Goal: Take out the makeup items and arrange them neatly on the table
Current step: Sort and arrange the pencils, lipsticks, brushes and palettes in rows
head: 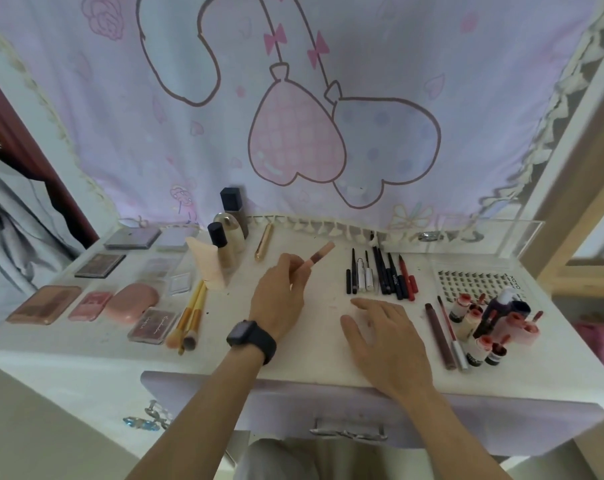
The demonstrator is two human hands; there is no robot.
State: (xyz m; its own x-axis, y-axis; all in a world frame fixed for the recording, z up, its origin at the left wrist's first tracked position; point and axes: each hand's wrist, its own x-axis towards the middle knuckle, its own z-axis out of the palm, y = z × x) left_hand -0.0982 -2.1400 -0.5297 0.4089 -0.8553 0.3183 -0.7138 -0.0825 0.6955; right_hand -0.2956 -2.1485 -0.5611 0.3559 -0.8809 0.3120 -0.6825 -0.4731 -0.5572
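- The right hand point(383, 337) is lying palm down on the table point(311, 362), fingers spread loosely, holding nothing.
- The left hand point(279, 299), with a black watch point(252, 341) on its wrist, is pinching a pink tube point(316, 259) between thumb and fingers, lifted above the tabletop and tilted up to the right.
- Brushes point(189, 320) and compacts point(85, 299) are lying to the left; lip tubes point(484, 327) are clustering to the right.
- Dark pencils point(380, 275) are lying in a row just beyond the right hand.
- Bottles point(229, 230) are standing at the back, near a gold tube point(264, 242) and before a cartoon curtain point(293, 98).
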